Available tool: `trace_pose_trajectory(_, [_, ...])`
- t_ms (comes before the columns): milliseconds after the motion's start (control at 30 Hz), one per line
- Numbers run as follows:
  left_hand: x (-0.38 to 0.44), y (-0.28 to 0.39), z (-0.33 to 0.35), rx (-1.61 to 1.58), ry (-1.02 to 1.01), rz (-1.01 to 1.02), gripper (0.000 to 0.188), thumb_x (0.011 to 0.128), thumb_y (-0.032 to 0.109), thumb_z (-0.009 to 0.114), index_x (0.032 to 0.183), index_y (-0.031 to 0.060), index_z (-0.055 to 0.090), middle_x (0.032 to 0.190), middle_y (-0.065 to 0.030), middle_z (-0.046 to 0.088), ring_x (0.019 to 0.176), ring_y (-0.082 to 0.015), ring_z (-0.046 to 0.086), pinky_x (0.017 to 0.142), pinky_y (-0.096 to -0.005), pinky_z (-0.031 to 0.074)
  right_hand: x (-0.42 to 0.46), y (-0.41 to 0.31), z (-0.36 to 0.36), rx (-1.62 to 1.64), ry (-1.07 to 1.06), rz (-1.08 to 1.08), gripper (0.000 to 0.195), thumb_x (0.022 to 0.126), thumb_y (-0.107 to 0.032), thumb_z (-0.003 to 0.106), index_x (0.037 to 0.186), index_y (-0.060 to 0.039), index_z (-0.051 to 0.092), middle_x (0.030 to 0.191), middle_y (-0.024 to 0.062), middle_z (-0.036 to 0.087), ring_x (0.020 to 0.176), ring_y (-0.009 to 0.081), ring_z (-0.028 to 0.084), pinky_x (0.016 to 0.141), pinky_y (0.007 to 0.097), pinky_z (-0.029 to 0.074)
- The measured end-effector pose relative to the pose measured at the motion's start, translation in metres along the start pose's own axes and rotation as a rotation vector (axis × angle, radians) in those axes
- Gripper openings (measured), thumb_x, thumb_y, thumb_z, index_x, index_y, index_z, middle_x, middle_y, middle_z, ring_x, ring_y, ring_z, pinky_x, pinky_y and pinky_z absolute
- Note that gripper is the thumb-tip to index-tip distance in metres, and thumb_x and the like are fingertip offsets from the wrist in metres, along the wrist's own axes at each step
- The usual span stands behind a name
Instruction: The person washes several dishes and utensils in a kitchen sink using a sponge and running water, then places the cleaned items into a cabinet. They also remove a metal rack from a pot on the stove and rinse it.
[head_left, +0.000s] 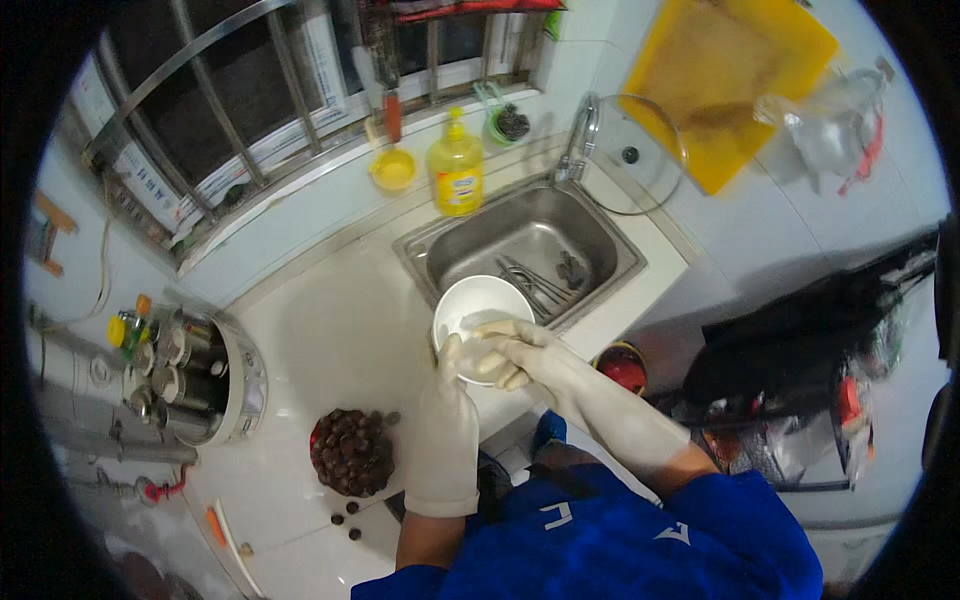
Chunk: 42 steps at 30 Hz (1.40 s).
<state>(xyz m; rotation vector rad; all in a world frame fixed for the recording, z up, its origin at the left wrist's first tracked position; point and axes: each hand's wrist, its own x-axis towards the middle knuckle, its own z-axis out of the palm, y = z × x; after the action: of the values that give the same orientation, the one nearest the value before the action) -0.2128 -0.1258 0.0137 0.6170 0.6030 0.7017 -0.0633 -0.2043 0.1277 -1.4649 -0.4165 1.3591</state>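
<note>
A white bowl is at the near left corner of the stainless steel sink, tilted so its inside shows. My left hand, in a cream rubber glove, grips the bowl's near left side with the thumb at the rim. My right hand, gloved alike, has its curled fingers inside the bowl; whether they hold anything is hidden. Several metal utensils and some dark pieces lie in the sink under the faucet.
Yellow dish soap bottle, yellow ladle and green strainer stand behind the sink. A glass lid leans at right. Dark round items are heaped left of me, near a large tub of jars.
</note>
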Motion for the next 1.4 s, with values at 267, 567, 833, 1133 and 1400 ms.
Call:
trace_pose_trajectory(267, [-0.022, -0.043, 0.055, 0.065, -0.175, -0.191, 0.071, 0.110, 0.032, 0.063, 0.167, 0.0020, 0.034, 0.163, -0.0214, 0.050, 0.146, -0.0326, 0.055, 0.125, -0.0454, 0.044, -0.013, 0.028, -0.068, 0.279, 0.098, -0.198, 0.030, 0.114, -0.014, 0.052, 0.141, -0.0031, 0.058, 0.116, 0.0101, 0.074, 0.092, 0.0159, 0.070, 0.086, 0.0317, 0.061])
trace_pose_trajectory(567, [-0.025, -0.096, 0.147, 0.146, -0.245, -0.194, 0.069, 0.110, 0.032, 0.062, 0.166, 0.0018, 0.036, 0.162, -0.0212, 0.051, 0.146, -0.0318, 0.056, 0.125, -0.0450, 0.044, -0.099, 0.043, -0.214, 0.259, 0.417, -0.402, 0.043, 0.116, -0.020, 0.051, 0.155, -0.0019, 0.050, 0.142, 0.0110, 0.068, 0.114, 0.0141, 0.069, 0.101, 0.0331, 0.056])
trace_pose_trajectory(833, [-0.096, -0.189, 0.185, 0.143, -0.187, -0.352, 0.067, 0.111, 0.032, 0.060, 0.166, 0.0016, 0.037, 0.161, -0.0211, 0.052, 0.146, -0.0310, 0.056, 0.125, -0.0446, 0.044, -0.186, 0.153, -0.274, 0.308, 0.103, -0.233, 0.068, 0.111, -0.028, 0.062, 0.169, -0.0029, 0.035, 0.165, 0.0148, 0.050, 0.151, 0.0228, 0.049, 0.125, 0.0429, 0.039])
trace_pose_trajectory(1133, [-0.143, -0.238, 0.204, 0.084, -0.219, -0.522, 0.066, 0.111, 0.033, 0.059, 0.165, 0.0014, 0.039, 0.160, -0.0209, 0.053, 0.146, -0.0301, 0.057, 0.125, -0.0443, 0.045, -0.190, 0.173, -0.339, -0.453, 0.406, -0.180, 0.037, 0.105, -0.026, 0.071, 0.139, -0.0119, 0.073, 0.138, 0.0172, 0.069, 0.132, 0.0298, 0.066, 0.112, 0.0393, 0.051])
trace_pose_trajectory(1400, [-0.143, -0.216, 0.213, 0.100, -0.198, -0.474, 0.062, 0.113, 0.034, 0.054, 0.164, 0.0005, 0.041, 0.160, -0.0203, 0.054, 0.147, -0.0290, 0.056, 0.126, -0.0433, 0.043, -0.162, 0.154, -0.334, -0.758, 0.489, -0.365, 0.025, 0.107, -0.026, 0.069, 0.113, -0.0047, 0.082, 0.110, 0.0124, 0.080, 0.102, 0.0240, 0.076, 0.093, 0.0363, 0.059])
